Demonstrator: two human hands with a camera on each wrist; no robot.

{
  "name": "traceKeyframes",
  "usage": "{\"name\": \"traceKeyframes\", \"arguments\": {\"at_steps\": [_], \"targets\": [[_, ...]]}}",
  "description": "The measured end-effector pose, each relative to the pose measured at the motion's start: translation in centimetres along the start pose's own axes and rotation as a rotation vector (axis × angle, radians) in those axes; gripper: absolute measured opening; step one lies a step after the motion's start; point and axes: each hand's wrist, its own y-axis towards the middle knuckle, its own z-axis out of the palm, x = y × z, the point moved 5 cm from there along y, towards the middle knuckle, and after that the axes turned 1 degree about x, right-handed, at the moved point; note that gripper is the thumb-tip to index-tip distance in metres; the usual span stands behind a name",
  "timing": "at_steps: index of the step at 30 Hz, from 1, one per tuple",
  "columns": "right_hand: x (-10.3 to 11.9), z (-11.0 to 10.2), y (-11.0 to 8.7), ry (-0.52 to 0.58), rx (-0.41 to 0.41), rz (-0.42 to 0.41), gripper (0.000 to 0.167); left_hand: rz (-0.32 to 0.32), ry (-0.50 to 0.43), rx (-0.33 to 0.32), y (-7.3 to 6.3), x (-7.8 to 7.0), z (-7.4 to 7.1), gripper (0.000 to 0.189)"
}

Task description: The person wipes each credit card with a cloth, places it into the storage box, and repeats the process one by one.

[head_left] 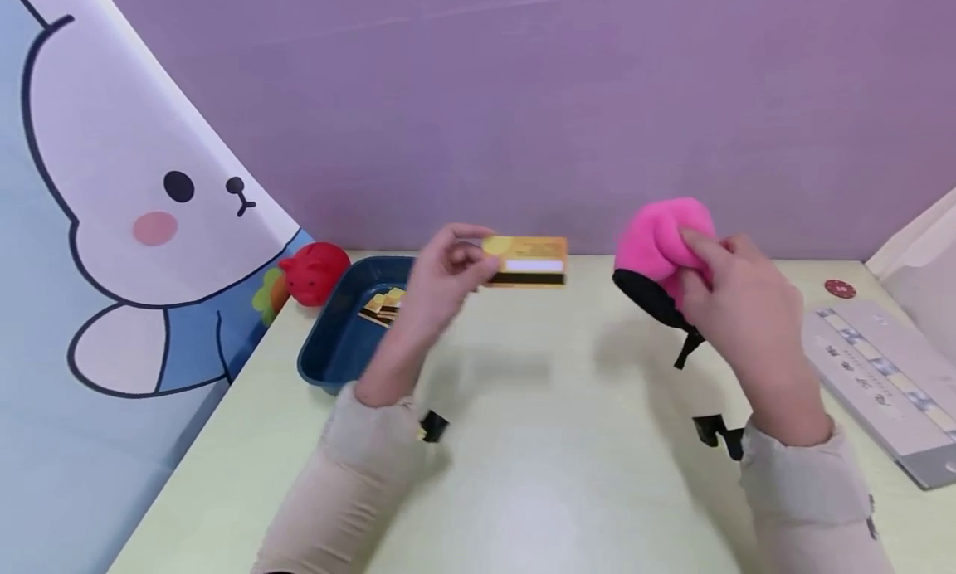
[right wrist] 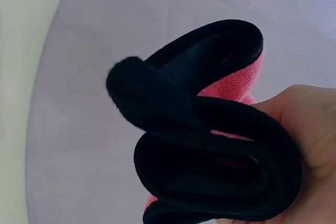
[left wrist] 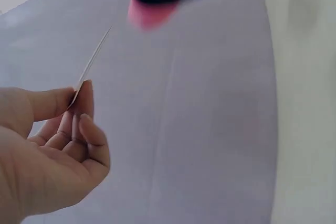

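Observation:
My left hand [head_left: 451, 271] pinches a gold bank card [head_left: 534, 263] between thumb and fingers, raised above the table. Its back with the white signature strip and black stripe faces me; the left wrist view shows the card [left wrist: 95, 55] edge-on. To the right, my right hand [head_left: 735, 300] grips a bright pink plush cloth piece [head_left: 657, 238] with black trim, also held up. Seen from the right wrist, the piece is bunched into folds, with its thick black edging [right wrist: 231, 114] looping round. Its full shape is hidden by the folding.
A dark blue tray [head_left: 321, 367] holding several similar cards [head_left: 384, 303] stands at the left, beside a red piggy bank [head_left: 317, 271]. At the right lie a white box [head_left: 889, 375] and a red poker chip [head_left: 840, 289]. A purple backdrop [head_left: 523, 126] rises behind the table.

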Motion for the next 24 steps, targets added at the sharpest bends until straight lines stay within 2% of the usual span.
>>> {"name": "traceKeyframes", "arguments": {"at_steps": [3,6,8,10,13,16,18,24], "targets": [[-0.1,-0.8,-0.1,0.011,-0.037,-0.007,0.046,-0.103,0.151,-0.028,0.6,0.3,-4.9,0.036],[0.1,-1.5,-0.4,0.021,-0.049,-0.031,0.046,-0.273,0.343,-0.037,1.1,1.6,-10.0,0.038],[0.3,-1.6,-0.7,0.013,-0.004,-0.043,0.046,-0.393,0.442,-0.014,1.5,2.9,-12.8,0.040],[0.2,-1.4,-0.8,-0.019,0.079,-0.059,0.048,-0.502,0.476,0.023,2.2,4.6,-14.4,0.043],[-0.4,-0.4,-1.1,-0.098,0.269,-0.091,0.054,-0.596,0.487,0.081,3.5,7.1,-15.1,0.046],[-0.8,1.4,-1.7,-0.149,0.398,-0.168,0.057,-0.649,0.519,0.103,4.4,9.0,-14.8,0.043],[-1.1,2.6,-2.3,-0.152,0.438,-0.219,0.053,-0.675,0.549,0.110,4.8,9.9,-14.4,0.040],[-1.5,5.8,-4.0,-0.126,0.427,-0.380,0.030,-0.737,0.671,0.126,5.8,11.9,-13.8,0.034]]}}
